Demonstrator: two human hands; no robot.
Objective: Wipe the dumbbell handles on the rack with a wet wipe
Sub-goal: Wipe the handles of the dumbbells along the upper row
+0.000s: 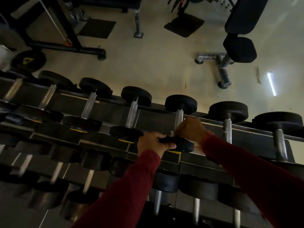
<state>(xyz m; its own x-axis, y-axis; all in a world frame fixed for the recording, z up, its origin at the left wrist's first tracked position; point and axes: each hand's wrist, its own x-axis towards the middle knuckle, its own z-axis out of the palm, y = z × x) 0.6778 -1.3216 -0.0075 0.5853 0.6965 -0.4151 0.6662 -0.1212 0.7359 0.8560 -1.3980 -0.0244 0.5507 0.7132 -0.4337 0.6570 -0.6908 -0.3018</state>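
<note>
Left hand: our left hand (152,143) grips the near weight head (179,144) of one dumbbell, we think to keep it from rolling.
Right hand: our right hand (191,130) closes around the handle (179,118); a bit of white wipe (172,133) shows under it.
Place: top shelf of the rack (107,109), toward its right end.

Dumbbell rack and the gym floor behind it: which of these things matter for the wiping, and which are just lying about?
In use: left hand gripping dumbbell head; right hand around its handle; rack.

Lying about: bench; weight plate; floor mats.
</note>
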